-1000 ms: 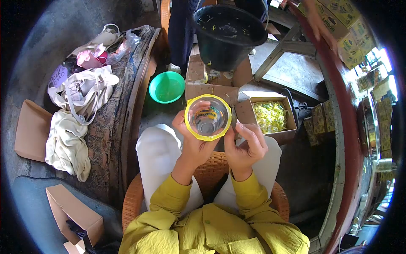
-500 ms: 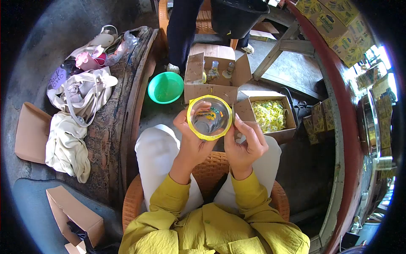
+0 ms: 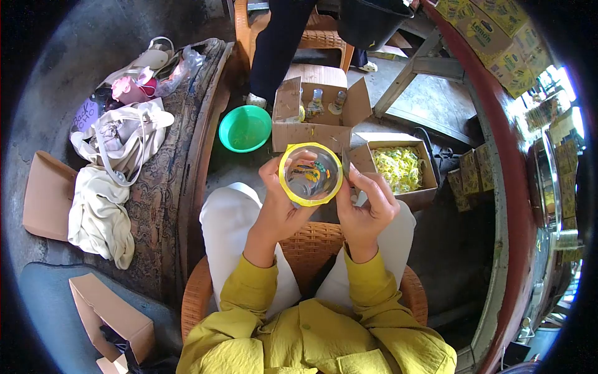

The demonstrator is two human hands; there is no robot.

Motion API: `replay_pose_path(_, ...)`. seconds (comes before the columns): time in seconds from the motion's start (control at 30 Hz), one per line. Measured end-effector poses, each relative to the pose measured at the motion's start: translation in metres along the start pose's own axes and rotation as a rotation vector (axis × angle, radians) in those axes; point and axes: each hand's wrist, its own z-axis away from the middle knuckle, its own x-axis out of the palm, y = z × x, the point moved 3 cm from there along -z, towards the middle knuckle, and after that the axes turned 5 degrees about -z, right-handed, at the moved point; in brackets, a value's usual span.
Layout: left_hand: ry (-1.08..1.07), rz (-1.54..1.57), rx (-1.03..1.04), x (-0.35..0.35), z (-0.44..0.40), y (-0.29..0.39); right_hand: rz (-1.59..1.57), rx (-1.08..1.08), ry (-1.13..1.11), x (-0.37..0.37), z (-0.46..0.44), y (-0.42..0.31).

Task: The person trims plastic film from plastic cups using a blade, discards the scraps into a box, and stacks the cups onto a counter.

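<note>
A clear round container (image 3: pixel 311 174) with a yellow rim faces up at the middle of the view. My left hand (image 3: pixel 278 199) is wrapped round its left side and underside. At its right edge, my right hand (image 3: pixel 369 209) has thumb and fingers pinched on a thin dark blade-like piece (image 3: pixel 346 167) beside the rim. Just beyond stands an open cardboard box (image 3: pixel 311 136) with several small bottles. To the right, another box (image 3: pixel 416 198) is filled with yellow-green strips (image 3: pixel 397 169).
A green basin (image 3: pixel 245 128) lies on the floor. Behind it are a person's dark-clad leg (image 3: pixel 274 56), a wicker chair (image 3: pixel 324 40) and a black bucket (image 3: pixel 371 23). White bags (image 3: pixel 121 134) rest on the patterned bench at left. Stacked cartons (image 3: pixel 492 37) are at upper right.
The black bucket has moved up and right, uncovering the bottles in the box. The other person's leg has shifted right. My hands and the container have moved slightly right.
</note>
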Motion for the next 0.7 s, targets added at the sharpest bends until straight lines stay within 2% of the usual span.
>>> replay_pose_path(0.17,-0.025,0.089,-0.021,0.003,0.005,-0.006,-0.009,0.003,0.005,-0.001,0.000,0.004)
replay_pose_path(0.27,0.046,0.385,-0.092,0.011,0.003,-0.002,-0.063,0.069,0.026,-0.001,0.004,0.006)
replay_pose_path(0.7,0.086,0.397,-0.131,0.006,0.000,-0.002,0.018,-0.052,0.032,0.003,0.010,-0.010)
